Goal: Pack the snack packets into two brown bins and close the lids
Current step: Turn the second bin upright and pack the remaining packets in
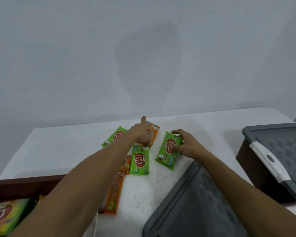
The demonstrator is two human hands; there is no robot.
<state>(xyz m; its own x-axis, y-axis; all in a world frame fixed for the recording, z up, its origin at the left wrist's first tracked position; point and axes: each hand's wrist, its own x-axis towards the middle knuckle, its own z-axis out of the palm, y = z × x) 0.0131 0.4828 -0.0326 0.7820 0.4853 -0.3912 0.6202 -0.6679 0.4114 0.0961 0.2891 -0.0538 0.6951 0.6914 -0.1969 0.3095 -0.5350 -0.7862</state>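
Several green and orange snack packets lie on the white table (pixel 61 147). My left hand (pixel 141 134) pinches the top edge of a green packet (pixel 139 159), its index finger pointing away over an orange packet (pixel 152 132). My right hand (pixel 186 145) grips the right side of another green packet (pixel 167 151). A third green packet (pixel 114 136) lies farther left, and a long orange packet (pixel 113 194) lies near me, partly under my left forearm. An open brown bin (pixel 24 185) at the lower left holds a packet (pixel 3 216).
A grey lid (pixel 195 207) lies flat at the lower right. A second brown bin (pixel 256 170) with a grey lid (pixel 284 144) and a white latch stands at the right edge. A plain wall rises behind the table's far edge.
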